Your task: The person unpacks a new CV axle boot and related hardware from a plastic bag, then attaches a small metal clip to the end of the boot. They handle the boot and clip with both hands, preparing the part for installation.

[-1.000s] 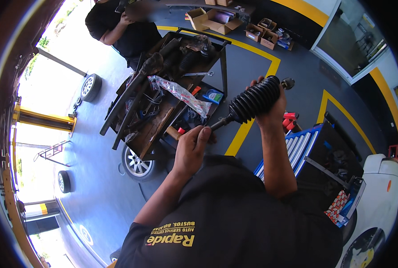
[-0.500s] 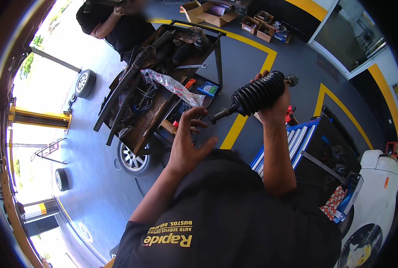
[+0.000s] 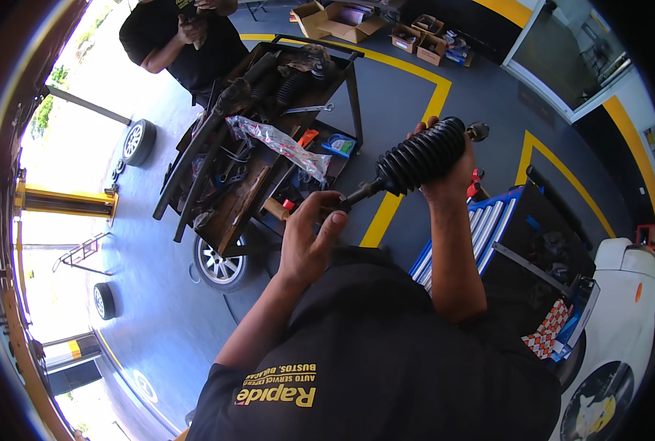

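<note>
A car part, a thick black ribbed boot [image 3: 423,156] on a metal rod, is held up in front of me at a slant. My right hand [image 3: 449,173] wraps round the boot's upper right portion, with a metal fitting [image 3: 477,131] sticking out beyond it. At the lower left, the rod's thin end [image 3: 358,194] meets my left hand [image 3: 311,239]. Thumb and forefinger close on that tip; the other fingers are curled and partly hidden.
Ahead to the left, a metal cart [image 3: 243,195] carries greasy parts, a wrench [image 3: 309,109] and a plastic bag [image 3: 280,143]. Another person [image 3: 184,44] stands behind it. A blue-edged tool cabinet [image 3: 474,228] is at my right, near a white car [image 3: 621,309]. Wheels [image 3: 221,261] lie left.
My left hand has closed from spread fingers onto the rod's tip. My right hand keeps its hold on the boot. The other person's hands have come together.
</note>
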{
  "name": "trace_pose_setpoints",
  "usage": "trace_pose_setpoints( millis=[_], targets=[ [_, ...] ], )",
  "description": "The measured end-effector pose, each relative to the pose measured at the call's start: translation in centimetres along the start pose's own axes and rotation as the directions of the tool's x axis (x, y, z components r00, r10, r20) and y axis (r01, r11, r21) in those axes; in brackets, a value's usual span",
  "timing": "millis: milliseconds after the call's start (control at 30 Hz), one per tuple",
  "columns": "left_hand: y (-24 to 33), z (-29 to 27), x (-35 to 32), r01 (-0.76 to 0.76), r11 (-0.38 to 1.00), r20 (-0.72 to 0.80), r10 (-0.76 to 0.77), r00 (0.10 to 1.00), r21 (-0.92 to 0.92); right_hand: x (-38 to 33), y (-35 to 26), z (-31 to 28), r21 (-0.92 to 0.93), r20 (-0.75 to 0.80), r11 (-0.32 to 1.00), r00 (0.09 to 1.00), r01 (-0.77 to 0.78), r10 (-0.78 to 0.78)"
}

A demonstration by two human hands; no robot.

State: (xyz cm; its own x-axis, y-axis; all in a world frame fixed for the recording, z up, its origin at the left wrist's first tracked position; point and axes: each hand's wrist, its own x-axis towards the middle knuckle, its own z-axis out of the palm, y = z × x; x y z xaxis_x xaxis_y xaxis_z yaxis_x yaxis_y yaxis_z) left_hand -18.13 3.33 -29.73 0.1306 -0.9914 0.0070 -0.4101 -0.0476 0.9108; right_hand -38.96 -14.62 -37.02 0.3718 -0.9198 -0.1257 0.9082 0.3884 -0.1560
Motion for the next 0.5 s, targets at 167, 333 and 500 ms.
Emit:
trace_pose_setpoints(
  millis=[167,333,500],
  targets=[
    [-0.3,1.7,0.1,-0.059,0.992,-0.107,0.071,0.992,0.107,-0.4,-0.4,-0.7,0.010,-0.003,0.999,0.999,0.041,-0.041],
    [-1.3,2.1,0.1,-0.094,0.995,-0.110,0.092,0.990,-0.015,-0.3,-1.1,-1.4,0.008,0.099,0.999,0.994,0.045,-0.046],
    [-1.7,1.6,0.3,-0.057,0.995,0.040,0.054,0.998,0.078,-0.4,-1.3,-1.4,-0.013,0.090,0.999,0.995,0.046,-0.045]
  ],
)
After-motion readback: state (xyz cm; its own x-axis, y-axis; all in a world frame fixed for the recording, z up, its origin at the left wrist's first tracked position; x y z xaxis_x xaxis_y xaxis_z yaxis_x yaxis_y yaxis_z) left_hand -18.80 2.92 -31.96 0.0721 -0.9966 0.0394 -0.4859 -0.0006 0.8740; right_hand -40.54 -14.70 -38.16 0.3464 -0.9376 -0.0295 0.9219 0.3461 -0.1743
